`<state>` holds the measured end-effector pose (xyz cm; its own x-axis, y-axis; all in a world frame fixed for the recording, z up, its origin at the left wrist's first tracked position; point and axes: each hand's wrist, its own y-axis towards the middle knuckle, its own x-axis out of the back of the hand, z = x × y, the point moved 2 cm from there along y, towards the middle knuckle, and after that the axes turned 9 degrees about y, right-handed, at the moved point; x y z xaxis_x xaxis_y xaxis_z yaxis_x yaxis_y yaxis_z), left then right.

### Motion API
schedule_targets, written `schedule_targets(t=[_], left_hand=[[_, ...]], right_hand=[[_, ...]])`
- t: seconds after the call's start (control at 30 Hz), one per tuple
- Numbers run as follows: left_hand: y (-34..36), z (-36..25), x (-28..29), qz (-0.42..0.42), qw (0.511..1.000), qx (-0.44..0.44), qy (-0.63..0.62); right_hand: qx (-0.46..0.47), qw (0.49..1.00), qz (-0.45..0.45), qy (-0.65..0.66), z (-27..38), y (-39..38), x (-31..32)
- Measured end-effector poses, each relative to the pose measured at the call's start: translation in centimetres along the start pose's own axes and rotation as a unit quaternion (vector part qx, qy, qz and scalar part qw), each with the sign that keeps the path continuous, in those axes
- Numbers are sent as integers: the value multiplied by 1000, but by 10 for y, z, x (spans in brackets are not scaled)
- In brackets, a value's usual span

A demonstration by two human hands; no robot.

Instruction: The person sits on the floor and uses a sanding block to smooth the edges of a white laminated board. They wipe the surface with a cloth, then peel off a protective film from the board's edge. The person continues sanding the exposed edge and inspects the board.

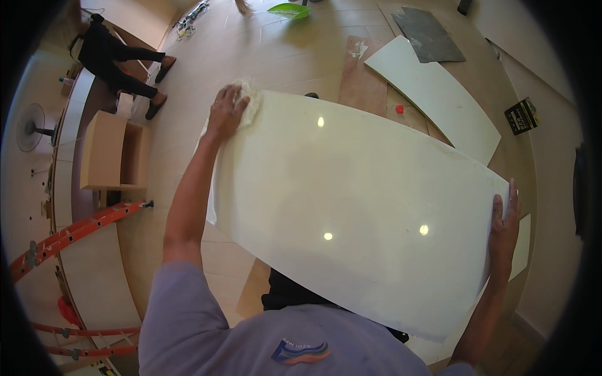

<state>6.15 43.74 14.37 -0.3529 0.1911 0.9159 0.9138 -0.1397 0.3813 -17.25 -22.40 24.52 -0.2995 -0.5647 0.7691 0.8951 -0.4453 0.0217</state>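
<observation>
A large glossy white panel (364,175) lies across in front of my body, with ceiling lights mirrored in its surface. At its far left corner my left hand (227,113) is closed on a crumpled whitish cloth (252,103) and presses it against the panel's edge. My right hand (503,229) rests on the panel's right edge, fingers stretched out and pointing away from me, with nothing visible in it. What supports the panel underneath is mostly hidden.
Beyond the panel lie another white board (439,94), a dark grey sheet (428,34) and a brown board (362,75). A black box (522,117) stands right. Leftward are a wooden box (113,150), an orange ladder (81,232) and a person (119,59) in dark clothes.
</observation>
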Motion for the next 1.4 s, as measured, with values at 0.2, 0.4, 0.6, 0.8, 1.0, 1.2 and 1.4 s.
schedule_targets(t=[0.2, 0.4, 0.6, 0.8, 1.0, 1.2, 1.4], left_hand=[[41, -44, -41, 194, 966, -124, 120], [-10, -366, -17, 118, 940, -287, -140], [-21, -501, 15, -10, 928, -305, -212], [15, -152, -83, 37, 951, -307, 13], [17, -91, -43, 114, 956, -221, 158], [-9, -408, -15, -12, 931, -354, -93], [-13, -610, 26, 39, 913, -380, -143]], right_hand=[[34, 999, 28, -27, -8, 8, -4], [37, 998, 34, -23, -13, 8, -1], [110, 993, -28, 46, -13, 4, -5], [107, 993, -40, -23, -28, 8, -3], [63, 996, -48, 51, -26, 1, -8], [8, 975, -11, 222, -7, -7, -2], [50, 928, -41, 367, -9, -5, 7]])
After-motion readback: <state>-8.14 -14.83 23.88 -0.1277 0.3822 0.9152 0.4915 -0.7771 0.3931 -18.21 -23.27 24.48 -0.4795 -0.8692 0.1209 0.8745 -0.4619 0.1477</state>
